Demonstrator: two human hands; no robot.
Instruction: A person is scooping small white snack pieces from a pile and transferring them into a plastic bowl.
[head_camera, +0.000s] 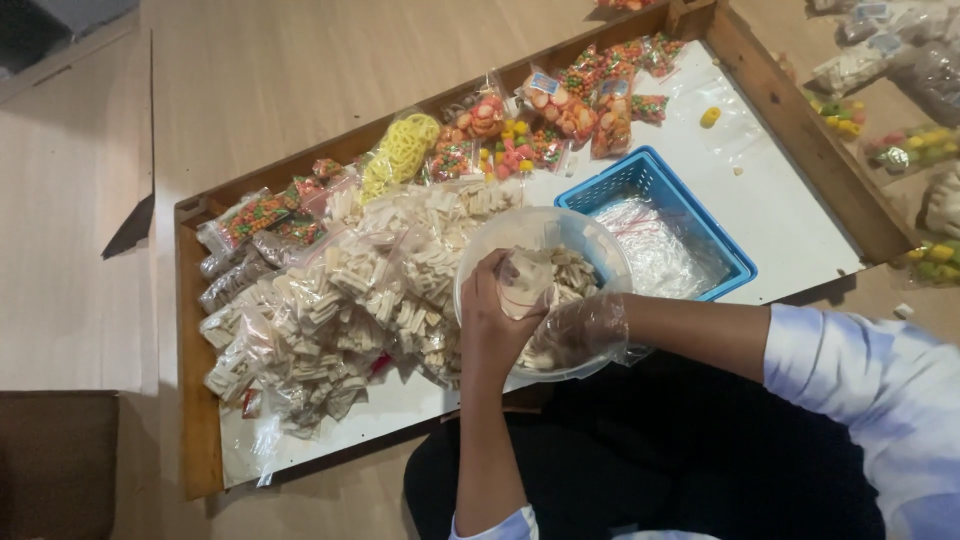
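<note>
Left hand (492, 325) closed around small bag (528, 290), held over clear bowl (505, 232) of pale sticks. Right hand (585, 330), in plastic glove, fingers curled, scooping sticks inside bowl. Left of hands: heap of filled bags (340, 300). Beyond right hand: blue basket (640, 175). All on white-lined wooden tray (195, 420), wood floor (280, 70) around.

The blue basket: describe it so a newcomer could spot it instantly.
Start at the white-lined wooden tray on the floor. Just beyond the clear bowl lies the blue basket, a slotted rectangular basket holding empty clear bags, the only blue thing among the snack packets.
</note>
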